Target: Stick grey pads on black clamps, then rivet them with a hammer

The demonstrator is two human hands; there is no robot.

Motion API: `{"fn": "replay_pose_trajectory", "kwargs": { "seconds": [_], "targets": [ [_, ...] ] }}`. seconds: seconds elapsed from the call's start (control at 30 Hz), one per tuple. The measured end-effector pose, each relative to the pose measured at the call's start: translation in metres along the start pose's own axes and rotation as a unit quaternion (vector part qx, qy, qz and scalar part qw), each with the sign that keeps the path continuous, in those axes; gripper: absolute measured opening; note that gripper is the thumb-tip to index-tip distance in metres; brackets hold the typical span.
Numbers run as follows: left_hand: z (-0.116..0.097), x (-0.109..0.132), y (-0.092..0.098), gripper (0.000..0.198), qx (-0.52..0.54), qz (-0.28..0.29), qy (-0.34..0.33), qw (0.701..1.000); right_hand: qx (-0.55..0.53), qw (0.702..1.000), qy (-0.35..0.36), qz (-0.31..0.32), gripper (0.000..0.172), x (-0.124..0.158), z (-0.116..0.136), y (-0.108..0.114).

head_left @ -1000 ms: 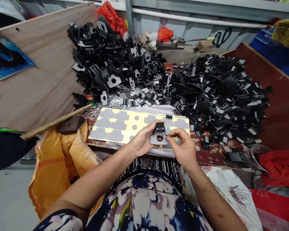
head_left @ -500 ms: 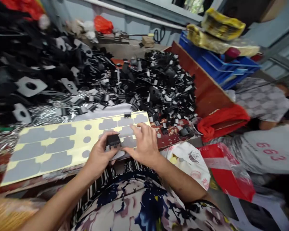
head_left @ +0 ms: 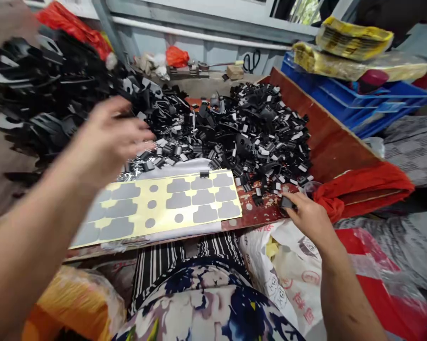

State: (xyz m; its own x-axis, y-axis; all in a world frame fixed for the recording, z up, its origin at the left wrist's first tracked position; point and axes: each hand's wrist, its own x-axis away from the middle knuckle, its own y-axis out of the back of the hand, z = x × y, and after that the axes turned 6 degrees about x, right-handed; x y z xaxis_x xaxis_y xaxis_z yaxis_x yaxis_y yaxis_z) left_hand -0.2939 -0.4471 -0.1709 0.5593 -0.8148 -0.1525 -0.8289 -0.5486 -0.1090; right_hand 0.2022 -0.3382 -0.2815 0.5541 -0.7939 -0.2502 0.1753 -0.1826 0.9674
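My left hand (head_left: 108, 135) is raised and blurred over the near edge of the tall left heap of black plastic parts (head_left: 35, 94), fingers spread, with nothing seen in it. My right hand (head_left: 307, 215) rests at the right edge of the red board and pinches a small black plastic piece (head_left: 287, 202), just below the right heap of small black clips (head_left: 259, 128). Between the hands lies a yellow backing sheet (head_left: 159, 189) carrying several grey stickers (head_left: 206, 213).
A red cloth (head_left: 362, 187) lies to the right of my right hand. A blue crate (head_left: 358, 102) with yellow packs stands behind it. A white printed bag (head_left: 287, 270) sits below the board edge, an orange bag (head_left: 74, 303) at the lower left. Scissors (head_left: 249, 60) hang at the back wall.
The black part with the grey pad has left my hands. My left hand has swung up and left toward the tall heap; my right hand has moved right and picked up a small piece.
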Motion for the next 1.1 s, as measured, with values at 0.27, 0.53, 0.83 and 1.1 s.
{"fn": "replay_pose_trajectory", "kwargs": {
  "seconds": [0.27,0.53,0.83,1.1],
  "targets": [
    [0.085,0.149,-0.082,0.091,0.121,0.28,0.174,0.936,-0.223,0.962,0.072,-0.138,0.029,-0.04,0.194,0.003],
    [0.085,0.097,0.011,0.07,0.197,-0.039,0.254,0.946,-0.412,0.905,0.108,-0.005,0.038,-0.07,0.242,-0.057],
    [0.123,0.085,0.027,0.046,0.242,-0.05,0.288,0.925,-0.53,0.812,0.119,0.214,0.015,-0.079,0.228,-0.068],
    [0.096,0.11,0.01,0.055,0.308,-0.001,0.283,0.908,-0.647,0.756,0.044,0.085,0.024,-0.075,0.222,-0.045]
  ]
}}
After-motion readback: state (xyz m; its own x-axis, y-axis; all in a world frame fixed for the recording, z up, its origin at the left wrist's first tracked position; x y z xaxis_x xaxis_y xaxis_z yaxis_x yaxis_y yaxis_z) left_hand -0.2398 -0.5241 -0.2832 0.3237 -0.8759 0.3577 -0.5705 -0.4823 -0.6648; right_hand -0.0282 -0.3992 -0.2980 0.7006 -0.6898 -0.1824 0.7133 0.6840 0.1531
